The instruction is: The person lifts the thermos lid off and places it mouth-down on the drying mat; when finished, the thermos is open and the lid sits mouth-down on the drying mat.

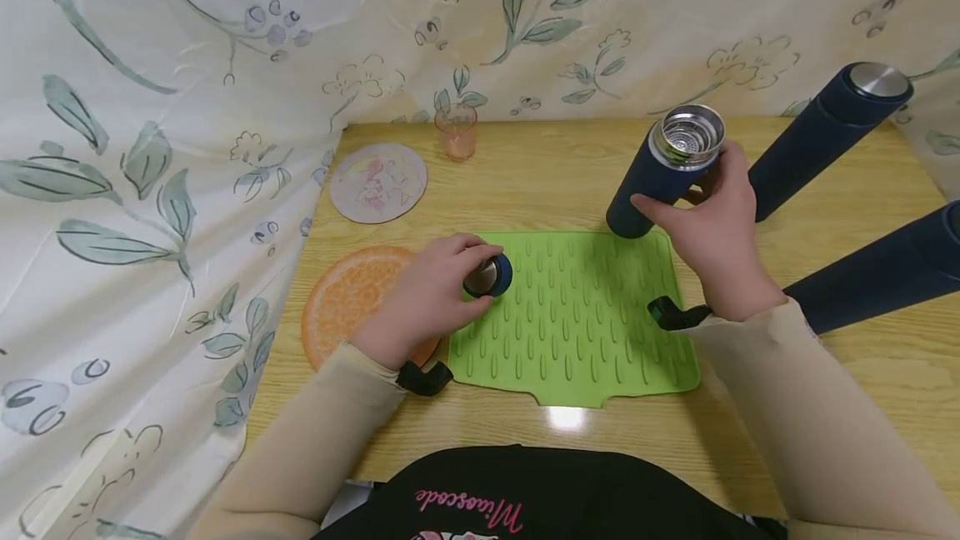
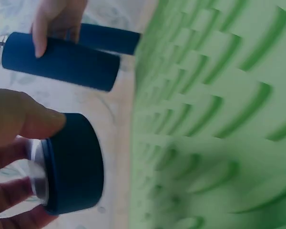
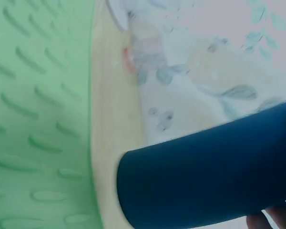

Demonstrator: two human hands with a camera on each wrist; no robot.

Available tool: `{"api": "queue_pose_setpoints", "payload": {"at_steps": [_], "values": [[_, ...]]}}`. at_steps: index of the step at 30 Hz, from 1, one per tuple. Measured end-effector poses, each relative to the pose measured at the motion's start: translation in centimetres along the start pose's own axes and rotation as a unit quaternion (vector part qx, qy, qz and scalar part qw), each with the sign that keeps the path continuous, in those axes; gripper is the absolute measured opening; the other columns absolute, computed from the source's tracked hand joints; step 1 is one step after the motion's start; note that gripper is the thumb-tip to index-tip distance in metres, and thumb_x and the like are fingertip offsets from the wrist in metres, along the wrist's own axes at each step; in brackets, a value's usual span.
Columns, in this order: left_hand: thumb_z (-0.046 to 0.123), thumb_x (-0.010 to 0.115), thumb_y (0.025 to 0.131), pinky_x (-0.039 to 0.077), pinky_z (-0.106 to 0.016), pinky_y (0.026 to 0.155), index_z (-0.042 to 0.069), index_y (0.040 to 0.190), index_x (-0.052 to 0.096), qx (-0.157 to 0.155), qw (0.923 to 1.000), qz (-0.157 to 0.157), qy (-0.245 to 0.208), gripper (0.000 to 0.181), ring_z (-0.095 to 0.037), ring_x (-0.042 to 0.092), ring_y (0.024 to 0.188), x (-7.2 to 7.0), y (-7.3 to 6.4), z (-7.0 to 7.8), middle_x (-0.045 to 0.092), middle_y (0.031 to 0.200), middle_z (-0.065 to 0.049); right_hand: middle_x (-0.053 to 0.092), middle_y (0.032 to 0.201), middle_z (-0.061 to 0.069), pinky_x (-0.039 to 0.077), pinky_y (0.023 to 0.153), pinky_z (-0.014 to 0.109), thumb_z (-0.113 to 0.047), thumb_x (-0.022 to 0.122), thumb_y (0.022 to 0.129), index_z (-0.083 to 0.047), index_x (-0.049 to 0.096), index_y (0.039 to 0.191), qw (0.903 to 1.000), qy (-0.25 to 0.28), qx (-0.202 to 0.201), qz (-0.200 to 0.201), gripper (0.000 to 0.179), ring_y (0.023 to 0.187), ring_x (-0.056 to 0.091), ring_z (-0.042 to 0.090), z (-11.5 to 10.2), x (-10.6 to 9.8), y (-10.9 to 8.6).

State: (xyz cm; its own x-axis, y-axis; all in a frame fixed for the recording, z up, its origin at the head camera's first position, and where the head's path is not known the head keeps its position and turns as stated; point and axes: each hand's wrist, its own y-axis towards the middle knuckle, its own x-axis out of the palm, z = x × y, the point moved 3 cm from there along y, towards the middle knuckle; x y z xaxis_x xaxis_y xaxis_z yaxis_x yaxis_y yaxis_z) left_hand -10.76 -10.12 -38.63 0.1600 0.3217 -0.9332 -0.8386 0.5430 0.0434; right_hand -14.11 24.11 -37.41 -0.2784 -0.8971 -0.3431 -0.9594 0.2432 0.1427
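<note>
Pinching a short dark-blue cylindrical cap with a silver metal top (image 1: 505, 277), the left hand (image 1: 431, 290) sets its thumb on one side and its fingers round the other. That hold probably serves to leave the underside free: it faces down over the left part of a green ridged rectangular mat (image 1: 555, 332), well apart from the surface.

Gripping a tall dark-blue cylindrical bottle (image 1: 648, 182), the right hand (image 1: 712, 223) wraps thumb and fingers around its body below the silver rim, a grip that likely steadies it while leaving the mouth unobstructed. The uncapped mouth faces up and shows a round perforated metal strainer (image 1: 686, 138). The bottle is by the mat's far right edge; whether its base touches the tabletop or hangs just above it, the blurred wrist views do not settle.

To the right, a dark-blue bottle with a silver lid (image 1: 817, 144) and a second dark-blue bottle partly cut off by the frame (image 1: 873, 273) stand on the pale wooden table (image 1: 540, 177), perhaps kept aside to leave working room. Left of the mat lies an orange round placemat (image 1: 352, 290), partly beneath the left forearm from this angle.
</note>
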Motion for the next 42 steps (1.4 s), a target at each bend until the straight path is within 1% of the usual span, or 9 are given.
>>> {"api": "queue_pose_setpoints", "payload": {"at_steps": [4, 8, 14, 21, 29, 33, 37, 40, 42], "values": [[0.030, 0.087, 0.095, 0.053, -0.048, 0.112, 0.016, 0.150, 0.069, 0.007, 0.9991, -0.025, 0.033, 0.060, -0.031, 0.065, 0.129, 1.2, 0.0, -0.7, 0.068, 0.141, -0.008, 0.048, 0.164, -0.004, 0.050, 0.120, 0.036, -0.015, 0.093, 0.089, -0.028, 0.034, 0.164, 0.9984, 0.033, 0.038, 0.024, 0.096, 0.144, 0.056, 0.019, 1.3, 0.8, 1.3], [0.030, 0.086, 0.095, 0.054, -0.048, 0.110, 0.017, 0.150, 0.069, 0.009, 0.9979, -0.032, 0.055, 0.058, -0.030, 0.065, 0.127, 1.6, -0.2, -1.1, 0.068, 0.141, -0.006, 0.046, 0.168, -0.002, 0.048, 0.122, 0.037, -0.016, 0.093, 0.089, -0.028, 0.030, 0.164, 0.9970, 0.041, 0.058, 0.031, 0.098, 0.145, 0.056, 0.022, 2.2, 1.6, 1.8], [0.028, 0.084, 0.095, 0.055, -0.049, 0.108, 0.018, 0.151, 0.068, 0.007, 0.9971, -0.044, 0.062, 0.059, -0.030, 0.065, 0.125, 1.9, -0.4, -1.4, 0.068, 0.141, -0.006, 0.046, 0.168, 0.000, 0.050, 0.121, 0.040, -0.015, 0.093, 0.089, -0.027, 0.029, 0.167, 0.9967, 0.044, 0.061, 0.031, 0.101, 0.145, 0.056, 0.026, 2.8, 2.3, 1.7], [0.031, 0.082, 0.098, 0.054, -0.049, 0.109, 0.016, 0.153, 0.066, -0.005, 0.9957, -0.061, 0.070, 0.060, -0.030, 0.065, 0.128, 2.0, 0.0, -1.4, 0.068, 0.145, -0.006, 0.044, 0.171, 0.002, 0.048, 0.121, 0.042, -0.025, 0.091, 0.092, -0.029, 0.027, 0.170, 0.9965, 0.029, 0.075, 0.025, 0.100, 0.147, 0.053, 0.026, 2.9, 2.4, 1.9], [0.033, 0.078, 0.103, 0.043, -0.050, 0.127, 0.013, 0.164, 0.053, -0.017, 0.9932, -0.096, 0.064, 0.070, -0.033, 0.062, 0.142, 2.3, 0.4, -1.6, 0.065, 0.156, -0.009, 0.045, 0.171, 0.003, 0.047, 0.121, 0.042, -0.031, 0.088, 0.095, -0.031, 0.028, 0.171, 0.9954, 0.029, 0.090, 0.015, 0.097, 0.148, 0.051, 0.024, 3.1, 2.6, 2.1], [0.032, 0.078, 0.103, 0.048, -0.048, 0.122, 0.014, 0.170, 0.045, -0.023, 0.9944, -0.097, 0.037, 0.077, -0.032, 0.063, 0.144, 2.7, 0.5, -1.7, 0.062, 0.161, -0.009, 0.044, 0.172, 0.004, 0.047, 0.122, 0.042, -0.033, 0.086, 0.096, -0.030, 0.027, 0.172, 0.9962, 0.017, 0.083, 0.017, 0.096, 0.149, 0.052, 0.026, 3.3, 2.5, 2.5], [0.032, 0.079, 0.103, 0.043, -0.049, 0.128, 0.017, 0.175, 0.035, -0.031, 0.9951, -0.093, 0.013, 0.085, -0.032, 0.054, 0.154, 2.9, 0.3, -1.6, 0.050, 0.171, -0.010, 0.043, 0.173, 0.006, 0.046, 0.124, 0.045, -0.034, 0.085, 0.097, -0.030, 0.025, 0.173, 0.9969, 0.013, 0.077, 0.011, 0.097, 0.151, 0.051, 0.028, 3.6, 2.4, 2.6], [0.031, 0.078, 0.104, 0.039, -0.051, 0.130, 0.016, 0.173, 0.039, -0.029, 0.9966, -0.077, 0.006, 0.080, -0.034, 0.050, 0.157, 2.7, -0.2, -1.4, 0.048, 0.172, -0.011, 0.044, 0.171, 0.007, 0.045, 0.125, 0.046, -0.036, 0.082, 0.100, -0.033, 0.026, 0.174, 0.9974, 0.008, 0.070, 0.010, 0.093, 0.151, 0.053, 0.029, 3.9, 2.0, 2.3], [0.029, 0.077, 0.105, 0.042, -0.051, 0.128, 0.014, 0.169, 0.046, -0.022, 0.9981, -0.058, 0.002, 0.072, -0.034, 0.054, 0.153, 2.3, -0.8, -1.2, 0.056, 0.166, -0.012, 0.050, 0.166, 0.007, 0.047, 0.122, 0.042, -0.035, 0.080, 0.102, -0.029, 0.034, 0.171, 0.9977, 0.008, 0.058, 0.033, 0.083, 0.146, 0.056, 0.026, 4.1, 1.4, 1.9]]}}
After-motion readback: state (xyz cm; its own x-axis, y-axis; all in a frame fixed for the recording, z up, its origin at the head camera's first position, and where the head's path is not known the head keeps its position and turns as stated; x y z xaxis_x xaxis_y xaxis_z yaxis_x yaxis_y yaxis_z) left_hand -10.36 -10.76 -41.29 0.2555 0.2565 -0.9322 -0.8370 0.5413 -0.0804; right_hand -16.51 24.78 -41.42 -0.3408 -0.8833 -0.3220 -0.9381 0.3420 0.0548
